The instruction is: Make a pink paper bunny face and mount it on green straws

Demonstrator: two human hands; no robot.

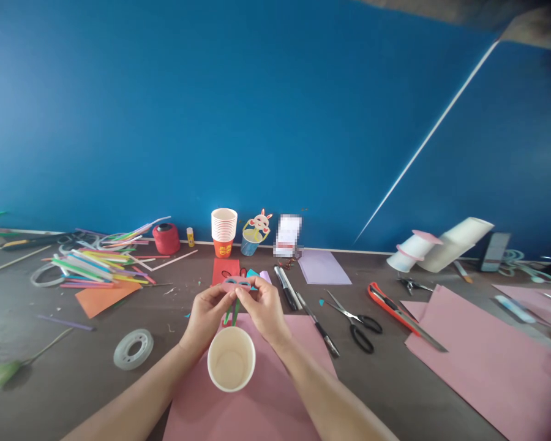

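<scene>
Between my left hand (208, 313) and my right hand (265, 306) is a small pink paper piece (232, 283) with dark blue shapes on it. Fingers and thumbs of both hands pinch it from its two sides. Green strips (235, 313) hang below the piece, just behind the rim of a white paper cup (231, 359). The cup is open towards me and stands over a large pink sheet (298, 373). Behind my hands lie a red paper (224, 268) and a rolled purple piece (265, 275).
Scissors (359, 320), pens (319, 324) and an orange cutter (395, 311) lie to the right. Clear tape (133, 350), orange paper (106, 297) and many straws (89, 266) lie left. Stacked cups (224, 229) and a decorated bunny cup (251, 242) stand by the blue wall.
</scene>
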